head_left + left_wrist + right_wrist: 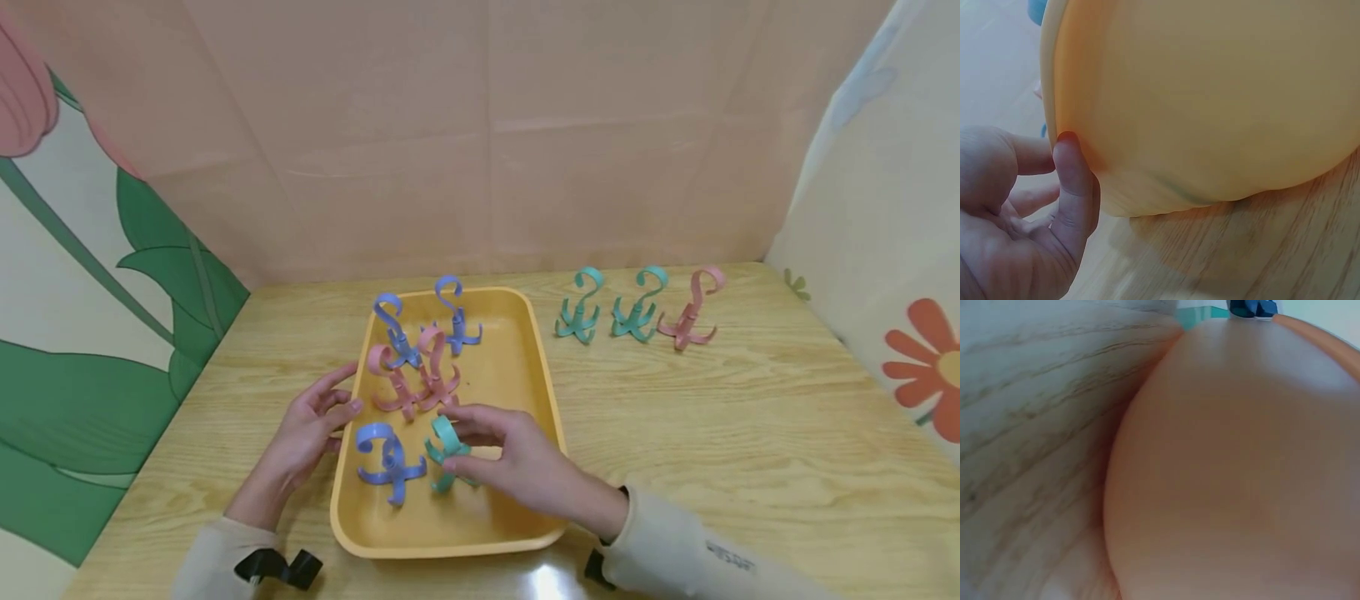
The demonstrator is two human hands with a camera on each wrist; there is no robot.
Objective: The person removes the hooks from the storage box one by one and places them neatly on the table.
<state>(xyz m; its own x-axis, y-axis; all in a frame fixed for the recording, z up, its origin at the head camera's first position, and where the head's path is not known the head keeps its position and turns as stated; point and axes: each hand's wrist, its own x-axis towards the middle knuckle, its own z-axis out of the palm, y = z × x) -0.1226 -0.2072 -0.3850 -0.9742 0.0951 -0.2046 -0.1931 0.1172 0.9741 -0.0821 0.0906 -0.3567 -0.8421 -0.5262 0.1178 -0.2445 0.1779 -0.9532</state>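
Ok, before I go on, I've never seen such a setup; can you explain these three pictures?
There is no machine: these are a person's bare left hand and right hand. The head picture comes from a camera on that person's head, looking forward and down; the other two come from cameras on each wrist. On the wooden table sits a yellow tray, with three blue hooks and two pink hooks in it. Right of it are two green hooks and a pink hook. The left hand holds the tray's left side; the right hand pinches another green hook over the tray. The right wrist picture shows mostly a curved surface, and no hand.
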